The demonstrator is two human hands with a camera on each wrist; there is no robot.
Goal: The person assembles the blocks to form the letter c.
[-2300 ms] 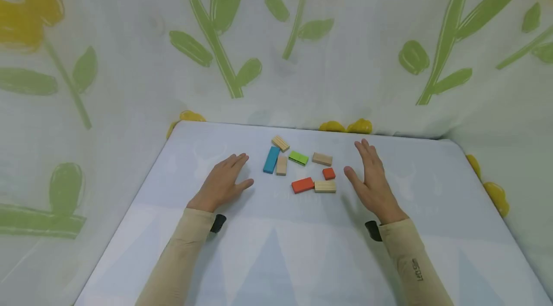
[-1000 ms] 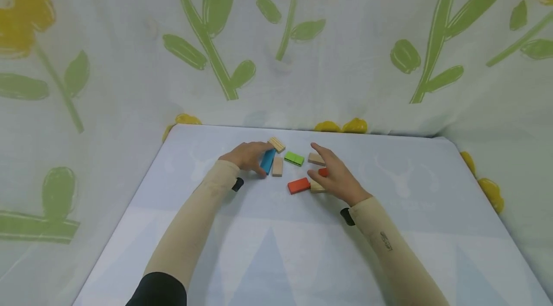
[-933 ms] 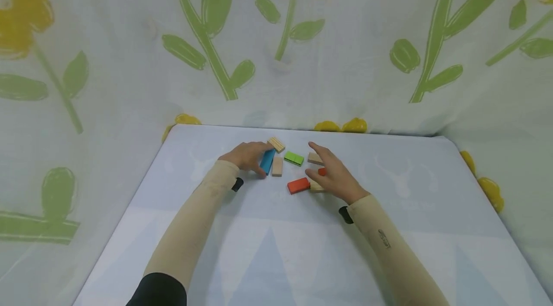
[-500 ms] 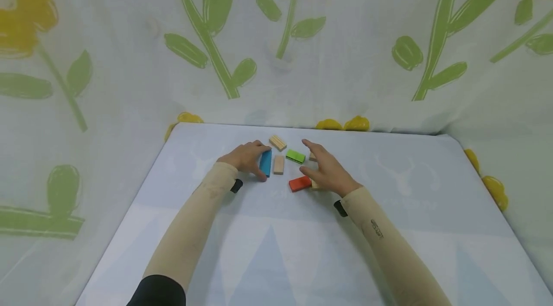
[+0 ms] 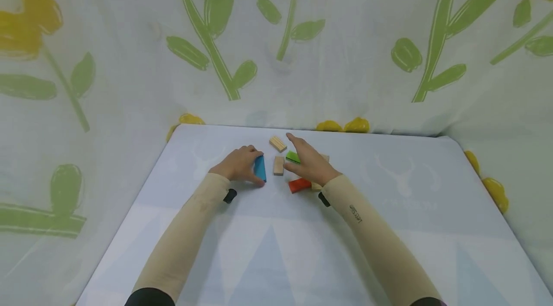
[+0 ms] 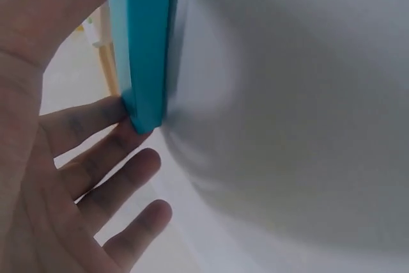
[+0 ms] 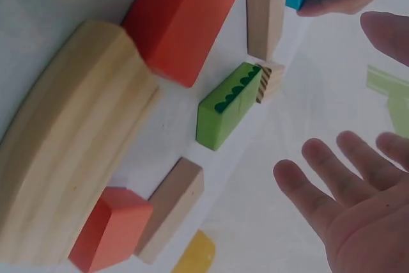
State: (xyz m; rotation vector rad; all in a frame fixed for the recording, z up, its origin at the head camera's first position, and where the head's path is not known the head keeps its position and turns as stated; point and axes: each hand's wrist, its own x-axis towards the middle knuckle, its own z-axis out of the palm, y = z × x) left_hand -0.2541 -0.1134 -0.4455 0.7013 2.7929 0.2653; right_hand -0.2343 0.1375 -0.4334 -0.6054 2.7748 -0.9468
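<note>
My left hand point(image 5: 236, 166) pinches a blue wooden block point(image 5: 260, 169) between thumb and fingertips, one at each end. In the left wrist view the blue block point(image 6: 146, 55) lies low against the white surface. My right hand point(image 5: 312, 162) hovers over the other blocks, its fingers extended and holding nothing. Below it lie a green block point(image 5: 292, 157), a long red block point(image 5: 299, 185) and a pale wooden block point(image 5: 317, 186), the last partly hidden. The right wrist view shows a small red block point(image 7: 112, 228), which the hand covers in the head view.
A plain wooden block point(image 5: 278, 166) lies between the hands. Behind it is a grooved wooden block point(image 5: 278, 144). Another wooden block point(image 5: 325, 158) shows beyond the right hand. The table point(image 5: 242, 258) has a white patterned cover and meets a flower-printed cloth wall point(image 5: 345, 56) behind.
My left hand has reached the blue block, gripped it and drawn it left and nearer, away from the plain wooden block. The right hand has moved left over the blocks.
</note>
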